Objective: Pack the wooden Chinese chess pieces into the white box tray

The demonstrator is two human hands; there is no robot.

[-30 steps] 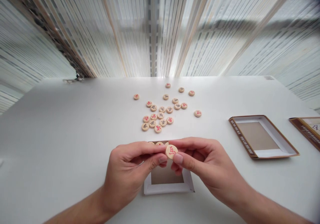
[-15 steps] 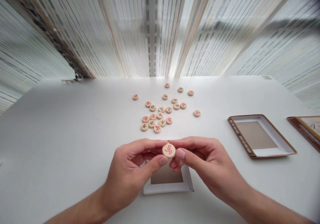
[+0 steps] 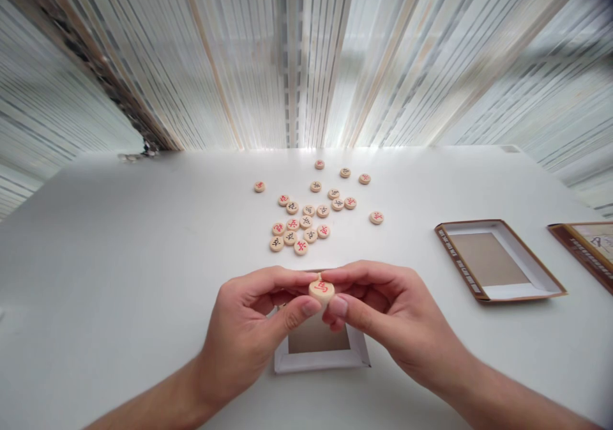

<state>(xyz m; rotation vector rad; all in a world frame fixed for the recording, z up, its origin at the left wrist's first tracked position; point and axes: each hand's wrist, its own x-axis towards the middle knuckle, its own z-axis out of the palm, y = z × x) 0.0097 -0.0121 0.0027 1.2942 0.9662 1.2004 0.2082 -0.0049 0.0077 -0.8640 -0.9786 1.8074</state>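
Between my fingertips is a round wooden piece (image 3: pixel 321 291) with a red character on its upper face. My left hand (image 3: pixel 261 328) pinches it from the left with thumb and index finger. From the right, my right hand (image 3: pixel 395 312) grips the same piece. Both hands are over a shallow white-walled box (image 3: pixel 322 361) with a brown bottom, which they partly hide. Beyond them, a loose group of similar discs lies on the white table, some with black characters, others with red, such as the red-marked disc (image 3: pixel 301 247).
An open box tray (image 3: pixel 522 294) with a brown printed rim lies at the right. Beside it, a printed box lid (image 3: pixel 579 251) is cut off by the frame edge. Striped curtains (image 3: pixel 306 59) hang behind the white table (image 3: pixel 119 257).
The held piece has tilted so that its face points more upward, and it is slightly lower and further left. My fingers have shifted slightly around it.
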